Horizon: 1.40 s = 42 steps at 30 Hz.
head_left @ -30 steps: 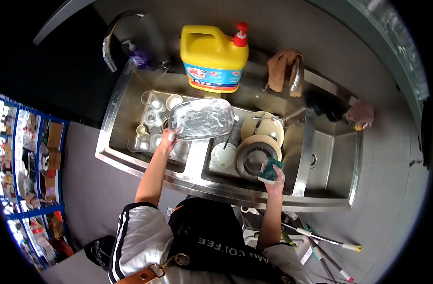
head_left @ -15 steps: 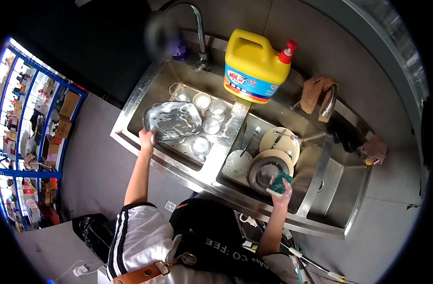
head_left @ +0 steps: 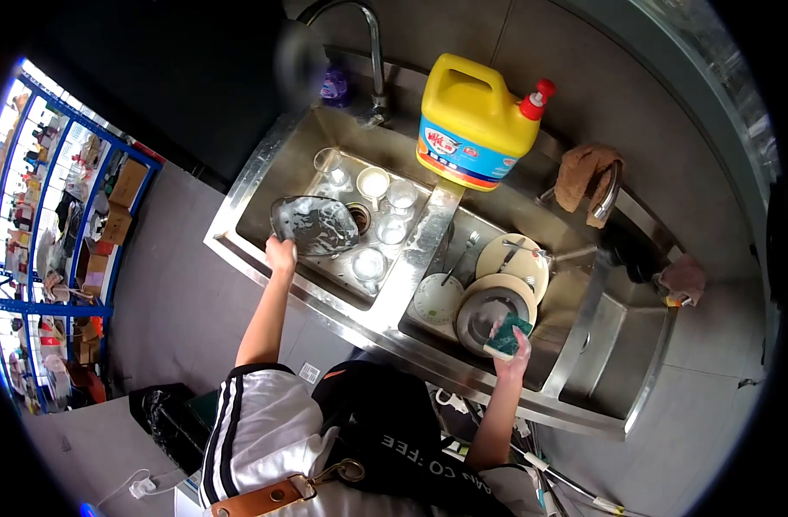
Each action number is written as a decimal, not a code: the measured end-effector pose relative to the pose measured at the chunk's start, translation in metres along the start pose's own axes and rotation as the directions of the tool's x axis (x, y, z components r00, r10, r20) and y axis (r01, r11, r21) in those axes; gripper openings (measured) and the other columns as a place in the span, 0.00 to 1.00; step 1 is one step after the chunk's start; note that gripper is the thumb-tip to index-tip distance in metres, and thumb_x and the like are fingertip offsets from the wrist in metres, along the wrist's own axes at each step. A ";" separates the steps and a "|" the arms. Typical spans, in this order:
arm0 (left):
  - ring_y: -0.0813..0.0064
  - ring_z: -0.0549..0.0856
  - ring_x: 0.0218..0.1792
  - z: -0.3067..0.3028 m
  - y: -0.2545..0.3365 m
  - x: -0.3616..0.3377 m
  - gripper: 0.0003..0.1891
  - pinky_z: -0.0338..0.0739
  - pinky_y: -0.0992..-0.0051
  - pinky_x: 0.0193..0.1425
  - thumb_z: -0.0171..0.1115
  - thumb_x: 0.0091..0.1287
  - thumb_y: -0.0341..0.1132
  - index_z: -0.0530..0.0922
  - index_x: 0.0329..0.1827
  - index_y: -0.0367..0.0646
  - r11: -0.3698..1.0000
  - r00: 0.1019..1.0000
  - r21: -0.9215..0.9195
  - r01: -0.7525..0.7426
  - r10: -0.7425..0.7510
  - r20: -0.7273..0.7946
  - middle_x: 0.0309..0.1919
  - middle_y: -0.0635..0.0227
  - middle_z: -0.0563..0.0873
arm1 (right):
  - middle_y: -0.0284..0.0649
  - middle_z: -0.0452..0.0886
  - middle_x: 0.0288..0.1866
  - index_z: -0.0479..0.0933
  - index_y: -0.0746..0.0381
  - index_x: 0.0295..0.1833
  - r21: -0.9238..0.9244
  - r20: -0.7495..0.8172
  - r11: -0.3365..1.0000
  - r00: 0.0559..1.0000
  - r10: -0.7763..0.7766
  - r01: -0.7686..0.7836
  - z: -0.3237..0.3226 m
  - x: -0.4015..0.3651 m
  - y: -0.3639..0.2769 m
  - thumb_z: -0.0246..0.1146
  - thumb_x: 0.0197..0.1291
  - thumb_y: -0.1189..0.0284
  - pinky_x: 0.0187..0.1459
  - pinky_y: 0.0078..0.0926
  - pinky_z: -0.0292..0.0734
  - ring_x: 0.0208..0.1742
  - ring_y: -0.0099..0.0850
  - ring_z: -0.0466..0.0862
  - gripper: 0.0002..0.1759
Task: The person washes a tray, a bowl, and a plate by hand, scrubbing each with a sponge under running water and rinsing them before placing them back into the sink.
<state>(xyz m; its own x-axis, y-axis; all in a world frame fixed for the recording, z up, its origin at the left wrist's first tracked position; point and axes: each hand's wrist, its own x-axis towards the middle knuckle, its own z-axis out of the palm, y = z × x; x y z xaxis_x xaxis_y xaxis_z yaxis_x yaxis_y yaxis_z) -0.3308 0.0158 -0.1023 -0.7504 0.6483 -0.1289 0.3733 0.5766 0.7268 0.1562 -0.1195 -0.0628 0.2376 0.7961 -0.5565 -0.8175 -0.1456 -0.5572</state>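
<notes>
My left grip (head_left: 281,255) pinches the soapy dish (head_left: 318,224) by its near rim; its long axis runs rightward over the glasses (head_left: 385,226) in the left basin (head_left: 283,172). My right grip (head_left: 516,353), well apart, clamps the sponge (head_left: 507,335).

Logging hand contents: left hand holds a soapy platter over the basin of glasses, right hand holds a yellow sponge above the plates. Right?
Not quite. The head view shows the sponge in the right hand is green, not yellow; it hangs above the plates. The left hand does hold the platter.

Apron (head_left: 394,448): "CO", "FEE"; jug (head_left: 476,112) label unreadable.
</notes>
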 end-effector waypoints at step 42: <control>0.59 0.74 0.44 0.116 0.122 -0.246 0.11 0.69 0.64 0.46 0.57 0.52 0.30 0.72 0.38 0.41 0.394 -0.044 -0.476 -0.786 0.732 0.680 0.40 0.56 0.76 | 0.46 0.75 0.41 0.67 0.70 0.47 0.247 -0.175 0.959 0.979 -0.100 0.142 -0.037 -0.029 -0.025 0.56 0.51 0.72 0.42 0.32 0.73 0.41 0.39 0.77 0.18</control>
<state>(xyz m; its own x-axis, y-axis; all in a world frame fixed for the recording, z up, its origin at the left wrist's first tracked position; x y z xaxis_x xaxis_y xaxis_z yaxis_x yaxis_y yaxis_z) -0.0371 -0.0156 -0.0604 0.6773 0.7314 0.0793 0.4775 -0.5191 0.7089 0.1889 -0.1611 -0.0560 0.4060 0.6914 -0.5976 -0.8795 0.1180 -0.4611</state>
